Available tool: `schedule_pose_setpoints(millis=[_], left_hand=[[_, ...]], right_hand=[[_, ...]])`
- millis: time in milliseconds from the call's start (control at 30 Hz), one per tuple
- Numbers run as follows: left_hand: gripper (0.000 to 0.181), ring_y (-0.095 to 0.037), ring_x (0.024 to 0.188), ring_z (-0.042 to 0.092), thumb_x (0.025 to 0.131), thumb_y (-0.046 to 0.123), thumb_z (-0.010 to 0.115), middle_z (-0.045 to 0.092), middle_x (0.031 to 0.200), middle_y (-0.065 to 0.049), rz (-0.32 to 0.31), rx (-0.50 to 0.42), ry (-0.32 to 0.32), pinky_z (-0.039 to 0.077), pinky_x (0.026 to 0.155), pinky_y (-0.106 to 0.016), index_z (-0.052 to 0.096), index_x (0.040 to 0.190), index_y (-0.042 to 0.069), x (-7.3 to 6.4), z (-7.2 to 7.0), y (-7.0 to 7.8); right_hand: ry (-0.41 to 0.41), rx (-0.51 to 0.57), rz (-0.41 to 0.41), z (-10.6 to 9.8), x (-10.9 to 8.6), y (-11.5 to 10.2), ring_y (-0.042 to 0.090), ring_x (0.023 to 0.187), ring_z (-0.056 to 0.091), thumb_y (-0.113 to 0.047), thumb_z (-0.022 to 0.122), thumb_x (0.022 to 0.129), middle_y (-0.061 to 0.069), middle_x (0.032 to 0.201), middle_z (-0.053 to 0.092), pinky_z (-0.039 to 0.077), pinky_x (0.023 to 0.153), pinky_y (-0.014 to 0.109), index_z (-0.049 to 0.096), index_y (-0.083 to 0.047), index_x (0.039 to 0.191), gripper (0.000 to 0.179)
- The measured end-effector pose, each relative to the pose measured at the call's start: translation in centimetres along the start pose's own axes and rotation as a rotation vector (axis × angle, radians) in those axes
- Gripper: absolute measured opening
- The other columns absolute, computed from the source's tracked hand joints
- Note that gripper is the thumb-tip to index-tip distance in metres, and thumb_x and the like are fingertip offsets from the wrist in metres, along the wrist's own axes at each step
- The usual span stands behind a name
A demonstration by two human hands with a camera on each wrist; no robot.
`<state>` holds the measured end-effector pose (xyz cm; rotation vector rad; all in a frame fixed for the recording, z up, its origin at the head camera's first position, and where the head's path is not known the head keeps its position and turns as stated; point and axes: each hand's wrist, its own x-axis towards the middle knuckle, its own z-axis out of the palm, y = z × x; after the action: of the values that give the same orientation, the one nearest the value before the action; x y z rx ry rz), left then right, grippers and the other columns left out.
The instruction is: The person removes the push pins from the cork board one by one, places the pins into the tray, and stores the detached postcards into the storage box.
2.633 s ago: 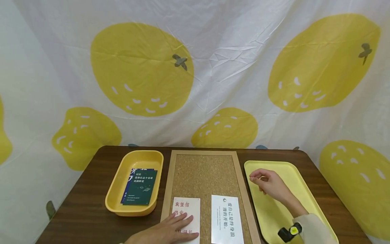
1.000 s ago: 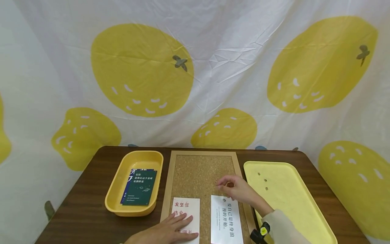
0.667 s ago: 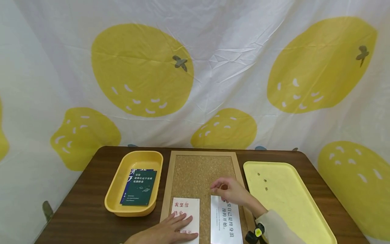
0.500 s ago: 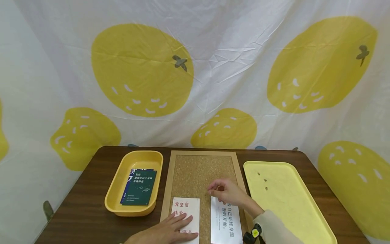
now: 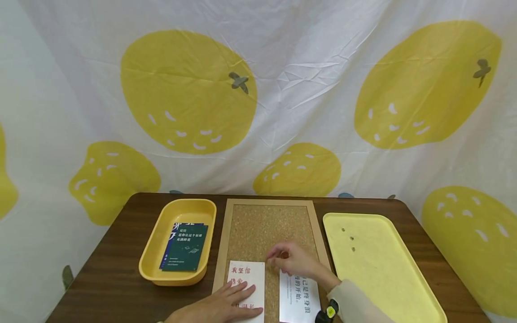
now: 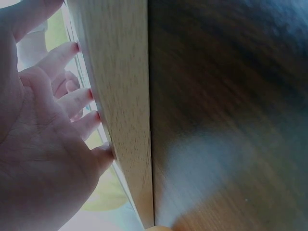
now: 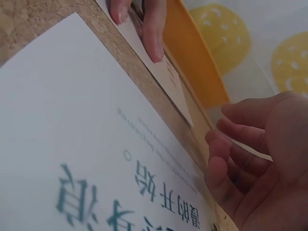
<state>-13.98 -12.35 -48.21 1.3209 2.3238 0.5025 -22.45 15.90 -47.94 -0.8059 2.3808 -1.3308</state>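
My left hand [image 5: 220, 305] lies flat with spread fingers on a white card with red writing [image 5: 248, 268], on the cork board [image 5: 270, 229]. My right hand [image 5: 296, 261] is at that card's upper right corner, thumb and fingertips together. It seems to pinch a thumbtack, hidden by the fingers. Under the right hand lies a second white card [image 5: 300, 300] with dark writing, partly covered. A brass tack [image 7: 215, 226] shows at that card's edge in the right wrist view. In the left wrist view my left hand [image 6: 48, 125] reaches over the board's wooden frame [image 6: 118, 96].
A yellow tray [image 5: 387, 269] on the right bears small tacks [image 5: 352, 238]. On the left, an orange-yellow bin [image 5: 149, 255] holds a dark green card [image 5: 187, 251] over a blue one [image 5: 166, 255]. Behind the wooden table [image 5: 109, 278] hangs a lemon-patterned cloth [image 5: 282, 89].
My right hand has gone from the yellow tray leftward, across the dark-lettered card, to the red-lettered card's corner. My left hand has stayed in place.
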Motion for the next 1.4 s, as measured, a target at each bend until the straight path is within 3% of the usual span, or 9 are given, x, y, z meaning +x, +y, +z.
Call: schedule_pose_setpoints(millis=[500,833,1133,1400], left_hand=[[0.069,-0.028,0.152,0.016,0.092,0.066,0.050,0.017,0.166,0.001,0.005,0.015,-0.009,0.021,0.120,-0.053,0.030,0.154,0.042,0.1,0.0,-0.2],[0.070,-0.027,0.152,0.017,0.092,0.066,0.051,0.017,0.166,0.002,0.002,0.009,-0.006,0.022,0.120,-0.052,0.030,0.154,0.042,0.0,-0.1,-0.1],[0.068,-0.028,0.152,0.017,0.092,0.066,0.050,0.017,0.166,0.002,0.004,-0.008,0.002,0.022,0.120,-0.054,0.031,0.153,0.042,0.0,0.0,-0.1],[0.067,-0.031,0.151,0.019,0.094,0.064,0.050,0.019,0.165,-0.003,0.013,0.008,0.010,0.021,0.119,-0.057,0.032,0.154,0.040,0.1,0.2,-0.2]], right_hand=[[-0.010,-0.041,0.027,1.1,0.8,-0.2,0.005,0.062,0.055,-0.013,0.067,0.093,0.000,0.083,0.066,0.047,0.053,0.018,0.073,-0.009,0.105,0.014],[-0.014,-0.176,-0.017,1.2,1.1,0.1,0.005,0.073,0.055,-0.015,0.069,0.092,-0.008,0.087,0.067,0.048,0.065,0.020,0.074,-0.011,0.108,0.017],[-0.004,-0.193,-0.031,1.5,1.0,-0.2,0.002,0.076,0.055,-0.015,0.070,0.091,-0.007,0.093,0.070,0.047,0.068,0.020,0.076,-0.012,0.102,0.013],[0.043,-0.191,-0.028,1.9,1.0,-0.5,0.003,0.069,0.051,-0.012,0.071,0.088,-0.009,0.078,0.061,0.044,0.061,0.019,0.075,-0.010,0.098,0.011]])
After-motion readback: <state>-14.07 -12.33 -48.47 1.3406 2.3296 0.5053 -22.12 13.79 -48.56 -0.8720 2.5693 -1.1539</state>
